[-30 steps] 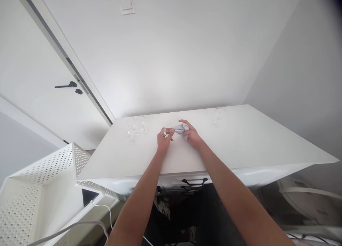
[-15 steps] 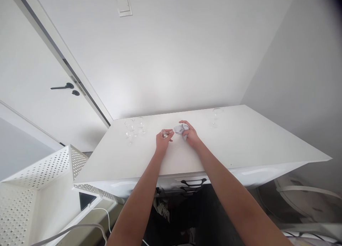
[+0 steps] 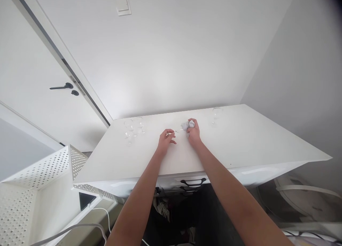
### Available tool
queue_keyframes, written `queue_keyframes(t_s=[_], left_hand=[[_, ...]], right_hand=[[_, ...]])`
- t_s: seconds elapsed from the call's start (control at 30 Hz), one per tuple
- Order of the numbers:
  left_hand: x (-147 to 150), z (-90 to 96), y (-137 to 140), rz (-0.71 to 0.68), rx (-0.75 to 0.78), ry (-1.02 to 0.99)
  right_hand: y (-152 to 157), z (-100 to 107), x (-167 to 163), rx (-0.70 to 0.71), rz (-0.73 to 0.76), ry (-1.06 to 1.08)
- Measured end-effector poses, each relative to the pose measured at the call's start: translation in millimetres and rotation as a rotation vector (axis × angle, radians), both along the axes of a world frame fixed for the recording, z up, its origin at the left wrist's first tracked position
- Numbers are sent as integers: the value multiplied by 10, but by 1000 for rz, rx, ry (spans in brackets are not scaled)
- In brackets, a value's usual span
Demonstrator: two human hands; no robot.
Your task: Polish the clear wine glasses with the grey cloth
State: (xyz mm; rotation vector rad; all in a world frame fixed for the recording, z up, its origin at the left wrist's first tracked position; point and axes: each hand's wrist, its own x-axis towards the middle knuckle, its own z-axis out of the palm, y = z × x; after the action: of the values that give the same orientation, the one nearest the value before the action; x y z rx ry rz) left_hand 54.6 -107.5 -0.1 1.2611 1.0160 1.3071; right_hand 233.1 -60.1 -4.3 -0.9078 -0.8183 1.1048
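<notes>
A clear stemmed glass (image 3: 176, 131) is held on its side between my hands, low over the white cabinet top. My left hand (image 3: 165, 141) pinches the foot end with thumb and fingertips; the other fingers are loosely curled. Wrapped round the bowl end is my right hand (image 3: 194, 132), gripping a light grey cloth (image 3: 185, 126) against it. Cloth and fingers hide most of the bowl. To the left stand several clear stemmed glasses (image 3: 128, 124). Another stemmed glass (image 3: 217, 114) stands at the back right.
The white cabinet top (image 3: 229, 146) has black drawer handles (image 3: 193, 182) on its front. Beyond it is a wall with a light switch (image 3: 123, 5). At left are a door handle (image 3: 62, 86), a perforated white rack (image 3: 45, 171) and a cable (image 3: 77, 227).
My right hand and the cloth have shifted slightly right. My left hand has turned, and its fingers now cover the glass's foot, which showed clearly before.
</notes>
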Motion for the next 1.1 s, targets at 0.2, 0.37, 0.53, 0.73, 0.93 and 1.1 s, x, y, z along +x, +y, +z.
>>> queue_keyframes(t_s=[0.2,0.37,0.53,0.73,0.93,1.1], left_hand=[[6,-33,33,-121,-47,16],[3,-60,50,-122,-52,55],[-55,-40,57,35,-3,-66],[-46,21,9,-15,47,-25],[-37,2,23,-8,45,-5],[-51,3,30,26,17,-69]], right_hand=[[-34,43,20,39,17,71],[-93,109,34,145,98,172],[-3,67,14,101,184,256],[-18,79,-44,-3,525,237],[-91,146,-10,-21,543,292],[-41,109,24,-31,491,282]])
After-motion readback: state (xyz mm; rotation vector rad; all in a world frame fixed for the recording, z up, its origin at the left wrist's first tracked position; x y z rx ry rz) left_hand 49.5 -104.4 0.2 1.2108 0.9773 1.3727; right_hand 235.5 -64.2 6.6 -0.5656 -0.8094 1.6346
